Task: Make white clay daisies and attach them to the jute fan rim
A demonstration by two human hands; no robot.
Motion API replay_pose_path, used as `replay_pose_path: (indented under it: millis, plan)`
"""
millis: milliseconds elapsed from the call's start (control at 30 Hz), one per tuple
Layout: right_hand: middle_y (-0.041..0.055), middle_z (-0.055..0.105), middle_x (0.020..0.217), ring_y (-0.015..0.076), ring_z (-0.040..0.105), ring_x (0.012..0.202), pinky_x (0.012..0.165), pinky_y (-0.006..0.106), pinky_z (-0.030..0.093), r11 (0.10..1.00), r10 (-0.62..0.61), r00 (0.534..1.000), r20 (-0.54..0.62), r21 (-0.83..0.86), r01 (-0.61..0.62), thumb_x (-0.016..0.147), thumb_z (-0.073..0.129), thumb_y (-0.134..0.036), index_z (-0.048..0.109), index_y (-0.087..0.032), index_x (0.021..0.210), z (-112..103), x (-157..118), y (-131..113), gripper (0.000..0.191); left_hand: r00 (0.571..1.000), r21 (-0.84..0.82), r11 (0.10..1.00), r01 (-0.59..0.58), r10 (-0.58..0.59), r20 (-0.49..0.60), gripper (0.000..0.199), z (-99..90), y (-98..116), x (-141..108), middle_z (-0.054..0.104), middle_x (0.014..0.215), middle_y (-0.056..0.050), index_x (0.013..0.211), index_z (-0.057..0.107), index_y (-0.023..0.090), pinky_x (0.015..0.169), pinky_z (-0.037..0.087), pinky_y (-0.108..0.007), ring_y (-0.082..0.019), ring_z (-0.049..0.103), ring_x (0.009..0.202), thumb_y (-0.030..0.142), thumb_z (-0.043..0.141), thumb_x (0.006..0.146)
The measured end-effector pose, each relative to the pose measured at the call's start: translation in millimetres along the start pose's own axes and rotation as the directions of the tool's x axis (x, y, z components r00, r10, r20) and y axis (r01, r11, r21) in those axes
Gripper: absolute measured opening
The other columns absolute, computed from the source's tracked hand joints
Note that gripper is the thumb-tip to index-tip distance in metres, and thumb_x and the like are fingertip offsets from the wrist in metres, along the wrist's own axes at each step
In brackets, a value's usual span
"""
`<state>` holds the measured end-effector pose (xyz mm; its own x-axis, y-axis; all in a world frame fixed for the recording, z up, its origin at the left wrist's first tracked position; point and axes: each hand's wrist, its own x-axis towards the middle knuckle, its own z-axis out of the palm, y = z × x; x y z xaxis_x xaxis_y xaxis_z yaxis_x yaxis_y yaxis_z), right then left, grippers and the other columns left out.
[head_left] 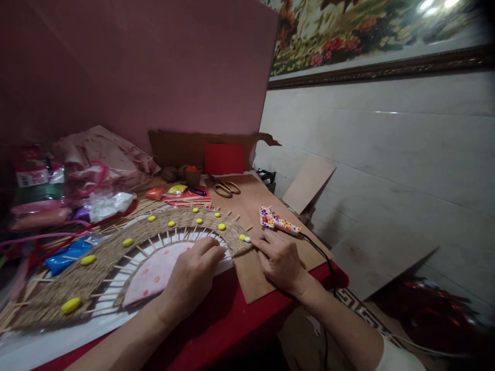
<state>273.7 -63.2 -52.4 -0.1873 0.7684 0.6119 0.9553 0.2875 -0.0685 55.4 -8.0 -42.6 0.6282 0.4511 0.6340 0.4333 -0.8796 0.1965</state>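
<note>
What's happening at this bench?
A person works on a twine-covered arch dotted with yellow ovals. The right hand has its fingertips at a small white piece near one end; the left hand is by the inner edge. A flower-patterned corded tool lies unheld on cardboard.

Inscriptions: none legible with certainty. Item 1: white rectangular label on a pink-topped plastic packet at the far left of the head view; short dark characters at the label's left end, pinkish marking beside them; too small and blurred to read. Item 2: small black object with pale patches, right of centre; whether the patches are print cannot be told.
</note>
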Motion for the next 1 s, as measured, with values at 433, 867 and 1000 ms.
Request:
replay_pose_path:
  millis: [433, 867, 1000]
  plan:
    - [0.006, 0.064, 0.084, 0.0167, 0.058, 0.075, 0.064, 0.027, 0.04, 1.0, -0.002, 1.0, -0.022, -0.02, 0.001, 0.079, 0.05, -0.007, 0.068, -0.018, 0.098, 1.4, -1.4, 0.7, 0.029, 1.0, 0.009, 1.0, -0.005, 0.005, -0.007, 0.023, -1.0, 0.6, 0.8, 0.062, 0.079, -0.007, 0.083, 0.063, 0.014, 0.059, 0.05, -0.031, -0.017, 0.058, 0.07, 0.01, 0.042, 0.09]
    - [0.0059, 0.063, 0.088, 0.0175, 0.057, 0.078, 0.065, 0.027, 0.04, 0.999, -0.023, 0.999, 0.041, -0.025, 0.024, 0.081, 0.05, -0.008, 0.066, -0.02, 0.107, -1.1, 1.1, -1.9, 0.033, 1.0, -0.009, 1.0, 0.008, -0.008, -0.013, 0.02, -0.5, 0.6, 0.0, 0.063, 0.081, -0.01, 0.087, 0.063, 0.013, 0.061, 0.05, -0.032, -0.019, 0.059, 0.072, 0.009, 0.044, 0.089]
    - [0.0055, 0.063, 0.09, 0.0171, 0.058, 0.08, 0.064, 0.026, 0.041, 0.999, -0.023, 0.999, 0.027, -0.028, 0.024, 0.081, 0.05, -0.007, 0.062, -0.021, 0.115, -1.6, 1.0, -2.6, 0.039, 0.992, -0.145, 0.988, 0.059, -0.073, -0.098, 0.017, -1.3, 2.5, -0.7, 0.065, 0.08, -0.008, 0.093, 0.063, 0.013, 0.064, 0.048, -0.031, -0.018, 0.059, 0.072, 0.014, 0.046, 0.089]
